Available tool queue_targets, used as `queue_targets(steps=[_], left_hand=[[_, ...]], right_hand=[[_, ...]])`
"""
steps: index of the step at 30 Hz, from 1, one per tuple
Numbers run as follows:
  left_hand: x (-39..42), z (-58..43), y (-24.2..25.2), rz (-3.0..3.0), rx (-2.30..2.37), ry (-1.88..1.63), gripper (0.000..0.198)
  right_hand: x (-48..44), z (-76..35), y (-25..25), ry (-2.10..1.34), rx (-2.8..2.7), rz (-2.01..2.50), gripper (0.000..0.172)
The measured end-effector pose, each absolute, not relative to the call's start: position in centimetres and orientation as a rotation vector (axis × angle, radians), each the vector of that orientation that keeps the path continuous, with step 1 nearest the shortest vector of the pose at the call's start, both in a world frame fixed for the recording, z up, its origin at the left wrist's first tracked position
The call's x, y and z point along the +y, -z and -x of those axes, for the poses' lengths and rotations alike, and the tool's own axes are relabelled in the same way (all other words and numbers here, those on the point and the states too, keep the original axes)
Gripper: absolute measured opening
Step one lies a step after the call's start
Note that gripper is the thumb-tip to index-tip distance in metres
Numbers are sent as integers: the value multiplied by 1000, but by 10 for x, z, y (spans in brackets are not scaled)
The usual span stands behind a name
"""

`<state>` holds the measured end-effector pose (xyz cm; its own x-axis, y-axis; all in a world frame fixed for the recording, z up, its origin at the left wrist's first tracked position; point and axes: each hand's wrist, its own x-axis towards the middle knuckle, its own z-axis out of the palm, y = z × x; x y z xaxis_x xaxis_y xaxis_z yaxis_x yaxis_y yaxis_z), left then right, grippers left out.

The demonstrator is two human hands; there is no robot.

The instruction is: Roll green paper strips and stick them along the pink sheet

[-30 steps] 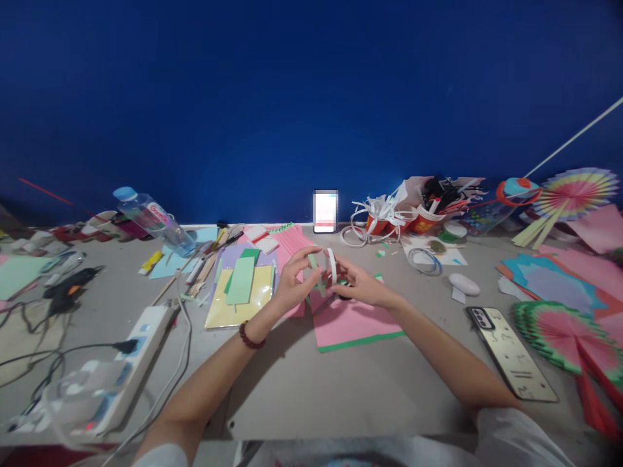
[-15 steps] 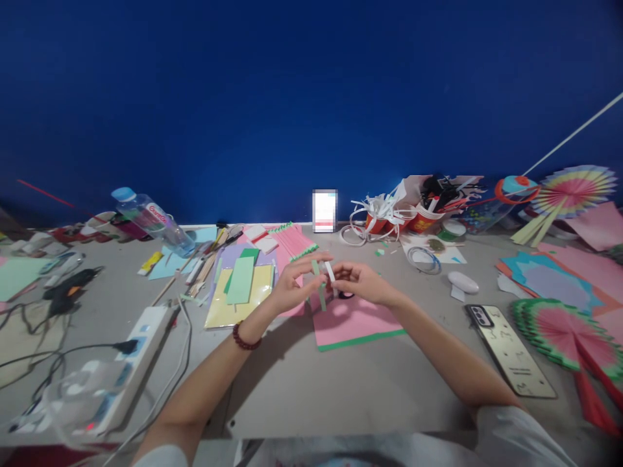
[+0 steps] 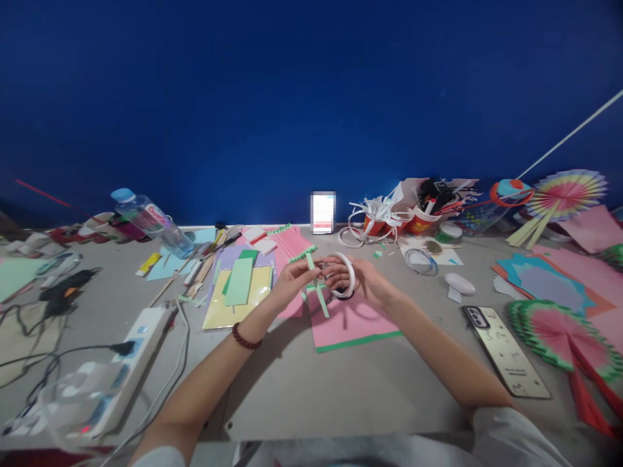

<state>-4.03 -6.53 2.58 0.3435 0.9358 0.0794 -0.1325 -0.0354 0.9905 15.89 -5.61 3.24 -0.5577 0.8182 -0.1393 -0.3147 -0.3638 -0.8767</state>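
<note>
My left hand (image 3: 291,284) pinches a light green paper strip (image 3: 317,288) that slants down over the pink sheet (image 3: 348,324). My right hand (image 3: 366,283) grips a white tape roll (image 3: 344,275) turned so its ring faces me, right beside the strip. Both hands hover just above the table at its middle, fingertips almost touching. A dark red bead bracelet (image 3: 244,338) circles my left wrist.
Yellow and green paper sheets (image 3: 238,295) lie left of my hands, a phone (image 3: 505,351) and folded paper fans (image 3: 555,327) to the right. A power strip (image 3: 134,350) with cables, a glue gun (image 3: 65,292) and a water bottle (image 3: 153,220) are on the left. Red cups (image 3: 413,224) stand at the back.
My right hand has turned the tape roll from edge-on to showing its open ring, and lifted it slightly. The green strip in my left hand now slants further down and right.
</note>
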Motion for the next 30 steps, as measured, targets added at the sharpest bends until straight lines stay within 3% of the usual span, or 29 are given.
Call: queue_targets(steps=[7,12,22,30], left_hand=[[-63,41,-23,-1306,863,-1070,33],[-60,52,-28,-1469,907,-1143,26],[-78,45,-47,-1614,687,-724,27],[-89,33,-51,-1371,759,-762,29]], right_hand=[[-62,-164,-34,-1885,-1373,670,62],[-59,-165,-34,-1678,-1553,892,28],[-52,-165,-26,-1309,-1767,987,15],[-55,-158,-15,-702,-1735,1020,46]])
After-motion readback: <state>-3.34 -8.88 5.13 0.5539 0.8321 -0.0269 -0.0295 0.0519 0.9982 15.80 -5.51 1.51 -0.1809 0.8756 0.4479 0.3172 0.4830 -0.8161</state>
